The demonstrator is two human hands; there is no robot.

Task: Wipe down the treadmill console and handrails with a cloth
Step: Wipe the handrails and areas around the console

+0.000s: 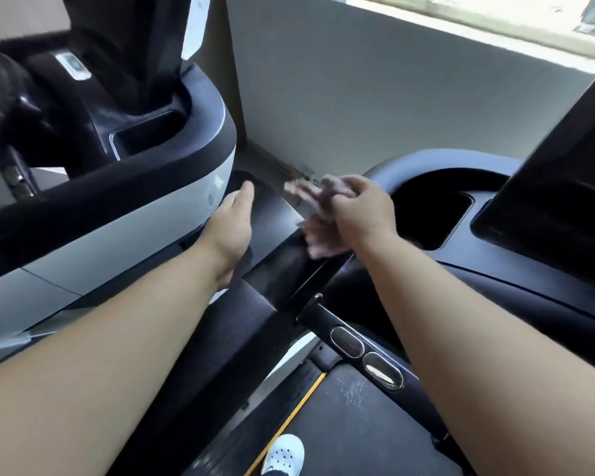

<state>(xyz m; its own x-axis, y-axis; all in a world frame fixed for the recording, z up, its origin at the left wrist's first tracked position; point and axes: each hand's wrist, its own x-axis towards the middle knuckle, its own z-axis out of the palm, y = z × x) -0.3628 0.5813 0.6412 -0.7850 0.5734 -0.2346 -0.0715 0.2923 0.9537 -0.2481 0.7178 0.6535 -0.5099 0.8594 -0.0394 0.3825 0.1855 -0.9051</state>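
Head view shows a white perforated shoe [284,453] on the dark treadmill belt [354,427]. Farther up, the left hand [232,228] lies flat, fingers together, on the black glossy handrail [275,269]. Right hand [361,209] fingers clutch a blurred pinkish cloth [318,218] beside the black curved console [495,249].

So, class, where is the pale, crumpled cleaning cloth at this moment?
In the head view, the pale crumpled cloth is bunched in the right hand, centre frame, just over the black handrail, left of the dark cup-holder recess.
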